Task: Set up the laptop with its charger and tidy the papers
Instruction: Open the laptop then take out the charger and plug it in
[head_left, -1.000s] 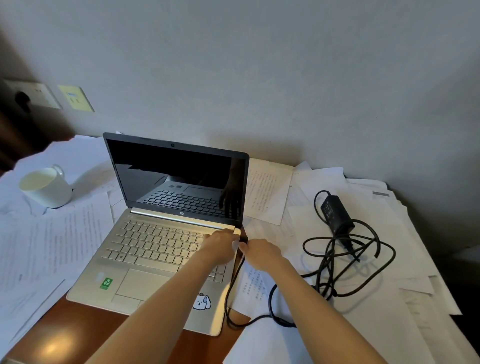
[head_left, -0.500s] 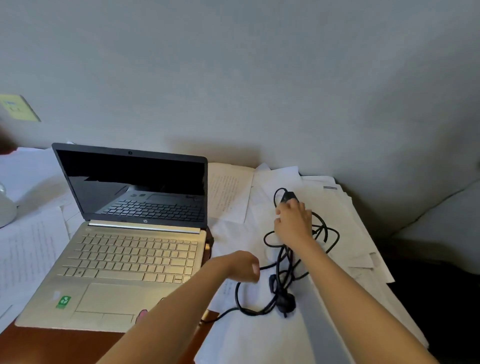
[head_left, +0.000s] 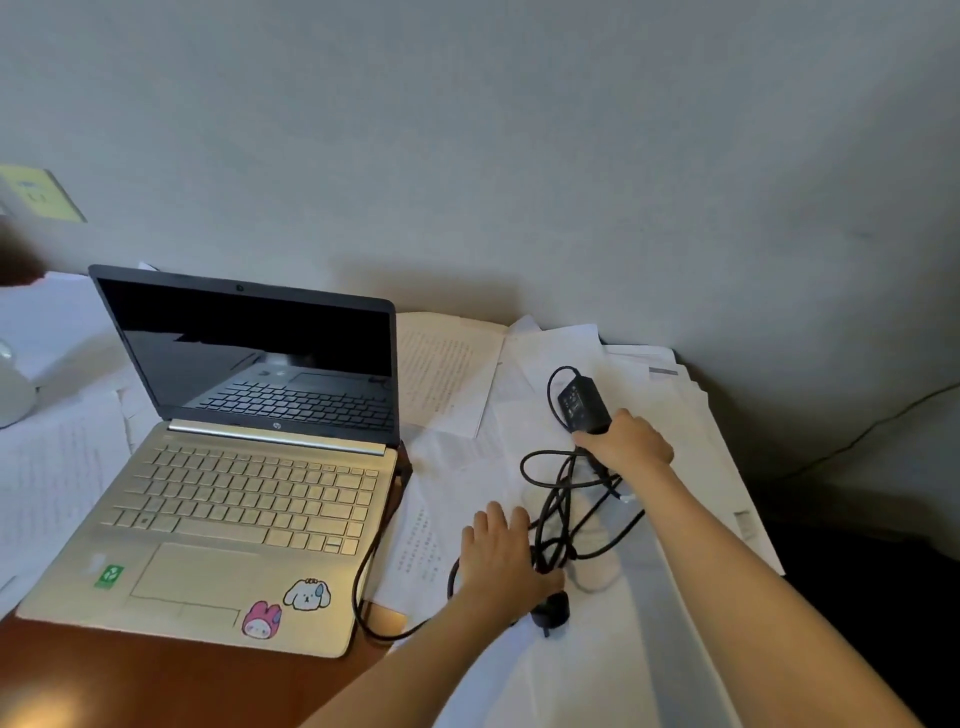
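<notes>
The open gold laptop (head_left: 249, 499) with a dark screen sits at the left of the desk. A black cable (head_left: 363, 582) runs from its right side to a loose coil (head_left: 561, 499) on the papers (head_left: 447, 374). The black charger brick (head_left: 579, 400) lies at the coil's far end, and my right hand (head_left: 628, 447) grips its near end. My left hand (head_left: 501, 556) lies flat on the papers, its thumb side against the coil, just above the black wall plug (head_left: 550, 613).
White sheets cover the desk right of the laptop and under its left side. A white mug (head_left: 10, 400) stands at the left edge. A wall socket (head_left: 36, 195) is at the upper left. Brown desk top (head_left: 130, 675) shows in front. The desk drops off at the right.
Both hands left the laptop's right rear corner. My right hand went right to the charger brick and took hold of it. My left hand came down onto the cable coil.
</notes>
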